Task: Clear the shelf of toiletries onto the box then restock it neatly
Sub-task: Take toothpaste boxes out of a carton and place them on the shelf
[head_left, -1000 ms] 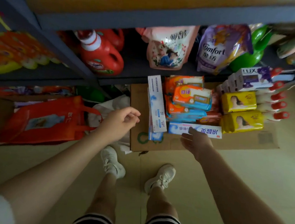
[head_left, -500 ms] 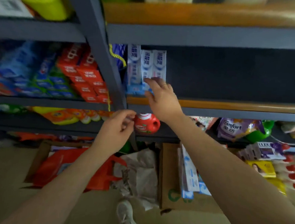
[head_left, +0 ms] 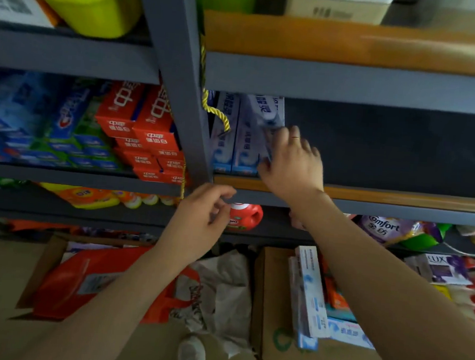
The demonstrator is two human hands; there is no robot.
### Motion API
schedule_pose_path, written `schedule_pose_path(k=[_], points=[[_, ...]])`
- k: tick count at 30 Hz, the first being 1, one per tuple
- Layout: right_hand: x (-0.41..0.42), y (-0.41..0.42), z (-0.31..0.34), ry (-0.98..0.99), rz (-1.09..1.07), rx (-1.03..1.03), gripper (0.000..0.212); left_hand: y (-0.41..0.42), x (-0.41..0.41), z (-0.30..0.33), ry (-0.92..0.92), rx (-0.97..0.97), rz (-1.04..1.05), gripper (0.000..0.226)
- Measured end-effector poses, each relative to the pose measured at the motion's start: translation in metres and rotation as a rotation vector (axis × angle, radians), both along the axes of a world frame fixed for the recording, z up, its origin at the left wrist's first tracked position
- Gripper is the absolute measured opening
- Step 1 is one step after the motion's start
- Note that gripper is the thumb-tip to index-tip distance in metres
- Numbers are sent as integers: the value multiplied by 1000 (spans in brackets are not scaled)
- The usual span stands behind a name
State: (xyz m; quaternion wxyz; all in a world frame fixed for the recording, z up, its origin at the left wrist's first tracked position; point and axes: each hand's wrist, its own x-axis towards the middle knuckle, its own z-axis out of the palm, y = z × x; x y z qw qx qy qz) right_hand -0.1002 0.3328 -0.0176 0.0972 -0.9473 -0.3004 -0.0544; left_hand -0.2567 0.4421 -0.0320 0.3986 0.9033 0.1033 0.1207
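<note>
Head view. Right hand [head_left: 291,167] reached into the middle shelf [head_left: 371,196], grip curled around a pale blue-and-white toothpaste carton [head_left: 266,125], tilted and blurred, at the right end of a short row of matching cartons [head_left: 233,139] standing upright at the shelf's far left, just beside the grey upright post [head_left: 181,90]. Ring visible on one finger. Rest of that shelf to the right dark and bare.

Left hand [head_left: 202,214] lower and nearer, in front of the shelf's front edge, fingers loosely curled, thumb and fingertips close together; cannot tell whether anything is pinched there. Red detergent bottle [head_left: 244,217] just behind it on the shelf below.

Down on the floor, near right: cardboard box [head_left: 267,295] carrying more toiletries, long toothpaste cartons [head_left: 309,293] lying along its left side, orange packs beside them, partly hidden by the right forearm. Purple Comfort pouch [head_left: 383,228] and a LUX box [head_left: 442,269] farther right.

Left bay: stacked red cartons [head_left: 149,133] and blue toothpaste boxes [head_left: 22,117]. Yellow-green jug [head_left: 85,0] on the top shelf. Red bag [head_left: 80,281] in an open carton at near left.
</note>
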Motion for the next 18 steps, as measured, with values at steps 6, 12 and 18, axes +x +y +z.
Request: schedule_pose_path(k=[6, 12, 18], points=[[45, -30, 3, 553, -280, 212, 62, -24, 57, 10, -31, 131, 13, 30], [33, -93, 16, 550, -341, 405, 59, -49, 129, 12, 230, 448, 180, 50], [4, -138, 10, 511, -338, 514, 57, -74, 173, 4, 467, 551, 354, 73]])
